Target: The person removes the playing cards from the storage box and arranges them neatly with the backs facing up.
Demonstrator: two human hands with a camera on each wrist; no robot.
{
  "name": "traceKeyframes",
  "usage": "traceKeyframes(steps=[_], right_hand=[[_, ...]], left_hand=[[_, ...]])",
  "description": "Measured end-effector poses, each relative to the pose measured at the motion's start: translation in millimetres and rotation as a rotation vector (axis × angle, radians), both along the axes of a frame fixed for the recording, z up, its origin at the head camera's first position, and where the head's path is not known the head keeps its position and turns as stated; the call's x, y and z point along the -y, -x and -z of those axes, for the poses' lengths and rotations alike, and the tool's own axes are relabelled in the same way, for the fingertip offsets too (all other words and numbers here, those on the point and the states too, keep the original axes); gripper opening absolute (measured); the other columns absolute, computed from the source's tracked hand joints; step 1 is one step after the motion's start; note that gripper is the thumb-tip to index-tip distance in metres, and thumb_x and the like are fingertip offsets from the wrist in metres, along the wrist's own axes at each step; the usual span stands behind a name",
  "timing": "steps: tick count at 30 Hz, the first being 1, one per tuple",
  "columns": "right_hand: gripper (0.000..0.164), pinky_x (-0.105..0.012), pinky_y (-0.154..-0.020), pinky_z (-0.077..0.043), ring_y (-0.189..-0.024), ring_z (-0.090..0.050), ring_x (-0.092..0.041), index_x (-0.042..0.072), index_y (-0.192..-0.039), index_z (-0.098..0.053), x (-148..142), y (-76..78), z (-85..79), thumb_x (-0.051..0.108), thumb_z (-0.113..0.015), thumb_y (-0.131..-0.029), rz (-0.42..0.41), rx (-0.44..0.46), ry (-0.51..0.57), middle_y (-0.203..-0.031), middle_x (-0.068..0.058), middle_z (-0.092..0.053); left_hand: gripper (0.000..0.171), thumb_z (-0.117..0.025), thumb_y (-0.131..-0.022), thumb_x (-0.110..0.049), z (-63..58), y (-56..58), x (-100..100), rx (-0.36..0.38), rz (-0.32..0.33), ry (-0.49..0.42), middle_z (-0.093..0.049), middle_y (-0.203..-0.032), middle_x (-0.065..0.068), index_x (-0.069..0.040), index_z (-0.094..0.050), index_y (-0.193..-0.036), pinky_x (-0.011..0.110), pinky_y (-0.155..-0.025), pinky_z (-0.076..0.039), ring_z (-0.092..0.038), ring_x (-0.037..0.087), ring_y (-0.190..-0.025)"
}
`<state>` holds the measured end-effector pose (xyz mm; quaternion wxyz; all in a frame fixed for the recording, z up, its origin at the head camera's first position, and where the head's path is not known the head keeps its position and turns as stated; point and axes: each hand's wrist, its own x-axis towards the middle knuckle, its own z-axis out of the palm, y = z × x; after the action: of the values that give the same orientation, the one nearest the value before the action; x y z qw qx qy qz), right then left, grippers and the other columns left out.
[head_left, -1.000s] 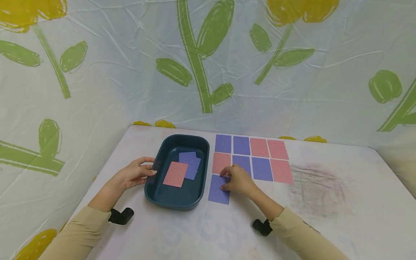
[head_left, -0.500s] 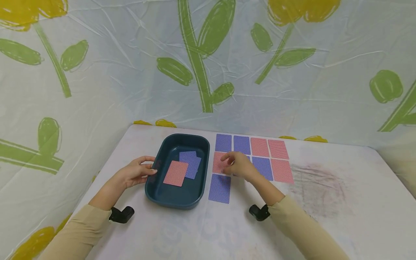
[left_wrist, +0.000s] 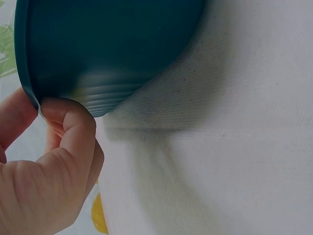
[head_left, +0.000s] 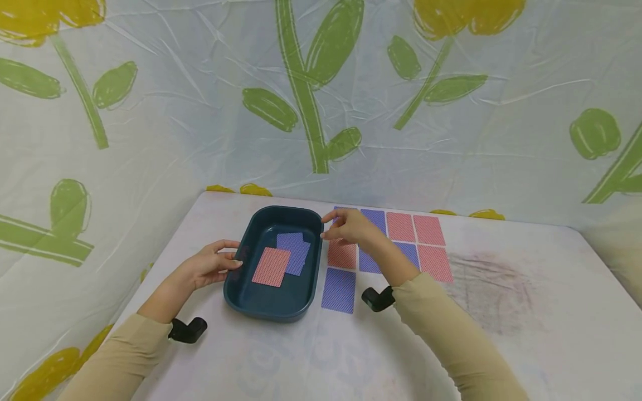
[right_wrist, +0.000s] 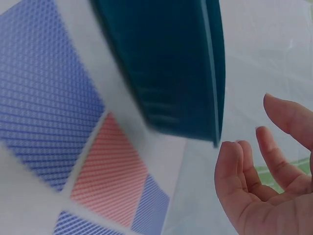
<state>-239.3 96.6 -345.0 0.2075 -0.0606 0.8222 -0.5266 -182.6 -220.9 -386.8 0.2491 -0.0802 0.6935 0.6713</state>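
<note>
A dark teal rectangular tub (head_left: 268,313) stands on the left part of the table. Inside it, a red-backed playing card (head_left: 271,268) overlaps blue-backed playing cards (head_left: 300,259). My left hand (head_left: 210,264) pinches the tub's left rim, thumb inside and fingers outside, as the left wrist view also shows. At the opposite side my right hand (head_left: 353,225) has its fingertips right at the far part of the right rim. In the right wrist view that hand (right_wrist: 269,191) has thumb and fingers spread apart, with nothing between them. The right hand partly hides the cards below it.
Right of the tub, red-backed and blue-backed cards lie face down in rows, among them a red card (head_left: 435,263) at the right end. One blue card (head_left: 338,291) lies alone in the nearest row. A flower-patterned sheet (head_left: 200,111) hangs behind the table.
My right hand has left the nearest blue card and moved up and left over the cards to the tub's right rim. My left hand stays on the tub, which has not moved.
</note>
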Motion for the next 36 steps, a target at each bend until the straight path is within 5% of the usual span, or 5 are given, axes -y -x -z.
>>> traceKeyframes(steps=[8,13,21,30,36], right_hand=[[0.042,-0.039,-0.081,-0.050,-0.090,-0.059,-0.029,-0.001,-0.117,-0.055,32,9.5,-10.0,0.003,-0.072,-0.079,-0.065,0.038,0.055,-0.089,-0.012,-0.055],[0.045,-0.044,-0.088,-0.046,-0.103,-0.057,-0.034,-0.001,-0.121,-0.054,58,12.7,-10.9,-0.001,-0.071,-0.079,-0.064,0.085,0.063,-0.099,-0.014,-0.057],[0.046,-0.045,-0.091,-0.044,-0.091,-0.055,-0.024,-0.001,-0.120,-0.056,88,12.9,1.4,0.000,-0.072,-0.077,-0.038,0.105,0.049,-0.106,-0.013,-0.056],[0.042,-0.039,-0.076,-0.047,-0.079,-0.048,-0.019,0.002,-0.111,-0.063,113,9.1,24.1,0.002,-0.078,-0.072,0.007,0.048,-0.107,-0.114,-0.013,-0.054],[0.045,-0.035,-0.081,-0.047,-0.088,-0.052,-0.021,0.006,-0.102,-0.062,116,6.5,32.2,0.012,-0.086,-0.064,-0.132,-0.022,-0.471,-0.100,-0.007,-0.058]], left_hand=[[0.057,-0.058,-0.088,0.002,2.1,-1.1,2,0.014,-0.018,0.035,-0.052,-0.101,0.008,0.000,-0.029,-0.137,0.028,-0.074,-0.050,-0.059,0.015,-0.083],[0.058,-0.058,-0.087,0.002,2.4,-1.0,3,0.010,-0.016,0.035,-0.052,-0.102,0.008,0.001,-0.029,-0.137,0.028,-0.073,-0.050,-0.059,0.015,-0.082],[0.057,-0.057,-0.088,0.003,0.2,-2.1,4,0.005,-0.010,0.016,-0.053,-0.100,0.007,0.001,-0.029,-0.136,0.027,-0.073,-0.050,-0.059,0.014,-0.082],[0.058,-0.059,-0.087,0.003,-0.7,-1.7,3,0.010,-0.017,-0.003,-0.054,-0.102,0.008,0.002,-0.028,-0.137,0.028,-0.074,-0.051,-0.059,0.016,-0.085],[0.058,-0.058,-0.088,0.002,-0.1,0.3,0,0.006,-0.010,0.007,-0.052,-0.106,0.010,0.001,-0.028,-0.137,0.028,-0.075,-0.051,-0.058,0.016,-0.086]])
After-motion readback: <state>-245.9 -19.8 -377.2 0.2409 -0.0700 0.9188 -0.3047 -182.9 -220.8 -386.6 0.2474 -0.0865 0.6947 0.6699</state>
